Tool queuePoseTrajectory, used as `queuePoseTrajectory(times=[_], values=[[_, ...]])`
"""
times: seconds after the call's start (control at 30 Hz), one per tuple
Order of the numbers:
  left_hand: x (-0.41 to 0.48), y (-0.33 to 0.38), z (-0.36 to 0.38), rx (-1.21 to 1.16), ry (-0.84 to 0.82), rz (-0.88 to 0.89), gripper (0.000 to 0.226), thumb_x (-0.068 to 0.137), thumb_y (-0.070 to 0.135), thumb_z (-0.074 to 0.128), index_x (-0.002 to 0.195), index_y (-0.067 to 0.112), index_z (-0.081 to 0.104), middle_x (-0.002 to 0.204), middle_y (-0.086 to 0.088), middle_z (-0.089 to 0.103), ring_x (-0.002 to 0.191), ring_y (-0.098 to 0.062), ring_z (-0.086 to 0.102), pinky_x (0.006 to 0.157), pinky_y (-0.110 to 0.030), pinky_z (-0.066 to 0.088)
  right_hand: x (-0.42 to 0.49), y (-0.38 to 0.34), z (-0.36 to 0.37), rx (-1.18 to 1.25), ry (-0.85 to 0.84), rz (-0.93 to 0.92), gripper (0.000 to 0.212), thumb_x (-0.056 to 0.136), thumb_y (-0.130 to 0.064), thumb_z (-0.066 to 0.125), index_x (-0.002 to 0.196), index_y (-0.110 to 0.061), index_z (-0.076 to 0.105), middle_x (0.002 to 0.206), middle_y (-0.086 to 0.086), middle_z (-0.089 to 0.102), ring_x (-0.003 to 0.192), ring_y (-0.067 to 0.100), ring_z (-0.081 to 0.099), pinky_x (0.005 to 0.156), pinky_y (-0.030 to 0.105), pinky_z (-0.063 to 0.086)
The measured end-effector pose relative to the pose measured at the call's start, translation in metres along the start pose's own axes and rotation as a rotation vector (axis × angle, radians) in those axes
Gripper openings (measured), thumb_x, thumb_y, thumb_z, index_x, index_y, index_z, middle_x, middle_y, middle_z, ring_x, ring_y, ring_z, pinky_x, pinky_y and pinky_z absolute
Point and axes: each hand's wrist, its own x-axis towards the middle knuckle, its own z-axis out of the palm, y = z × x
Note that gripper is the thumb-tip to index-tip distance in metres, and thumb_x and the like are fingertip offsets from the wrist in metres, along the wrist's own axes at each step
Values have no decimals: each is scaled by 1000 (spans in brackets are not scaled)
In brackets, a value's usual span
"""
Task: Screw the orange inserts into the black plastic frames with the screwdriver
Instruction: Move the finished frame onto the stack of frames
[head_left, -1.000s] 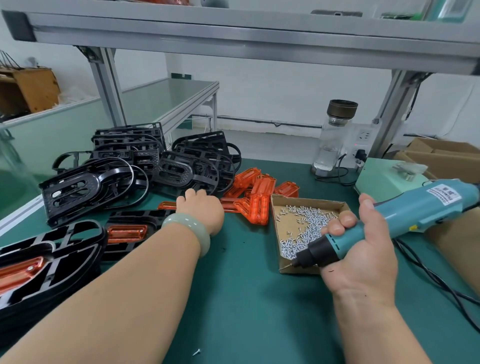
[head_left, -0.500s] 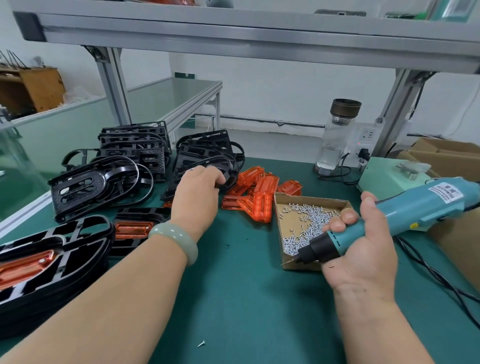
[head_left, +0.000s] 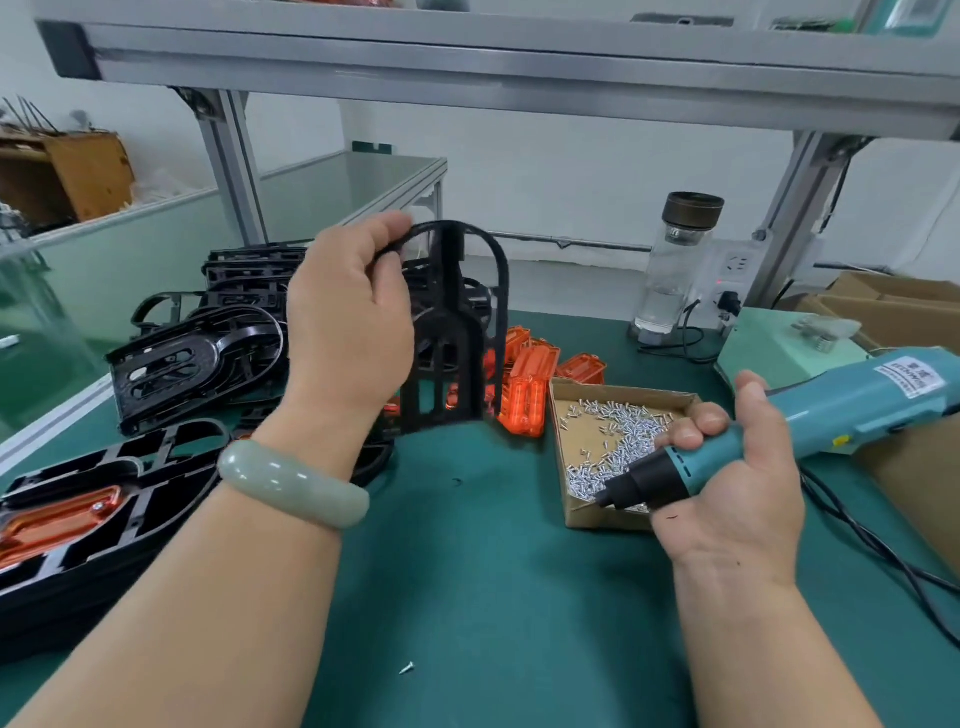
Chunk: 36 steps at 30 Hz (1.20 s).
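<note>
Now the black frame (head_left: 447, 332) stands upright in the air, with its long axis almost vertical and the rounded end up. The straight end is close to the green table (head_left: 493, 571); I cannot tell if it touches. The left hand (head_left: 348, 322) pinches the rounded rim at the top, thumb and fingers closed on it. Just behind the frame, a little to its right, lie the orange inserts (head_left: 530, 384), between the frame and the box of screws (head_left: 602, 518). Further right, the right hand (head_left: 737, 493) has its fingers wrapped around the screwdriver (head_left: 810, 421), whose black tip points left and down over the box.

I think the frame must first be laid flat on the bare table between the hands. The inserts are nearer to the left hand, so that hand, once free, should fetch one. At the left lies a pile of frames (head_left: 197, 358).
</note>
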Motion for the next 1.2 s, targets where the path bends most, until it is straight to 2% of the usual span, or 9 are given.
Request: queuePoseTrajectory(times=[0.07, 0.13, 0.3, 0.5, 0.7, 0.8, 0.9, 1.07, 1.2], values=[[2, 5, -2, 31, -153, -29, 31, 92, 7, 49, 113, 21, 67, 93, 15, 64, 89, 2, 62, 82, -4, 45, 1, -1, 0, 9, -3, 3, 6, 96, -24, 56, 100, -25, 52, 58, -8, 45, 47, 7, 43, 55, 20, 41], [2, 6, -1, 97, -387, -24, 30, 92, 6, 51, 108, 25, 70, 81, 22, 61, 77, 7, 59, 69, 6, 39, 3, -3, -1, 12, -1, 5, 7, 96, -24, 57, 99, -25, 51, 58, -8, 45, 47, 7, 43, 55, 20, 41], [-12, 6, 18, 233, -955, 91, 30, 91, 9, 56, 98, 33, 72, 86, 15, 67, 78, 3, 62, 81, -14, 47, 5, -5, -2, 33, -1, 27, 7, 96, -24, 57, 98, -25, 51, 57, -9, 45, 45, 6, 42, 52, 18, 40], [-32, -5, 50, 244, -1299, 51, 27, 91, 11, 56, 101, 30, 71, 71, 18, 60, 50, 14, 51, 50, -1, 33, 7, -6, -2, 30, -22, 28, 6, 96, -25, 56, 101, -24, 52, 58, -8, 45, 46, 7, 42, 54, 19, 39], [-53, -3, 62, 208, -1343, 86, 17, 89, 16, 61, 96, 28, 72, 63, 15, 57, 49, 8, 48, 49, -5, 33, 5, -9, -3, 38, -42, 27, 10, 96, -25, 55, 106, -23, 55, 58, -7, 45, 47, 7, 42, 55, 20, 38], [-66, -2, 66, 174, -1323, 144, 16, 88, 13, 62, 97, 20, 73, 75, 3, 61, 61, -3, 51, 56, -11, 35, 5, -9, -3, 38, -50, 27, 10, 97, -24, 54, 107, -23, 55, 58, -7, 45, 47, 7, 41, 55, 20, 37], [-77, -1, 69, 122, -1231, 193, 14, 87, 12, 62, 94, 16, 74, 72, 12, 51, 70, -7, 49, 63, -17, 33, 5, -9, -1, 26, -59, 25, 7, 97, -24, 52, 104, -23, 54, 57, -8, 45, 47, 6, 42, 55, 20, 38], [-85, -3, 65, 53, -1040, 118, 17, 84, 20, 68, 100, 21, 72, 76, 17, 51, 72, 0, 50, 66, -6, 35, 4, -9, -2, 25, -65, 30, 6, 97, -25, 52, 102, -23, 54, 56, -8, 46, 46, 6, 42, 54, 19, 39], [-72, -21, 35, 204, -1011, 5, 28, 82, 39, 68, 108, 30, 68, 86, 24, 54, 83, 7, 52, 81, -14, 38, 4, -10, -3, 42, -58, 46, 7, 97, -25, 53, 103, -24, 55, 57, -8, 46, 47, 6, 43, 54, 19, 41]])
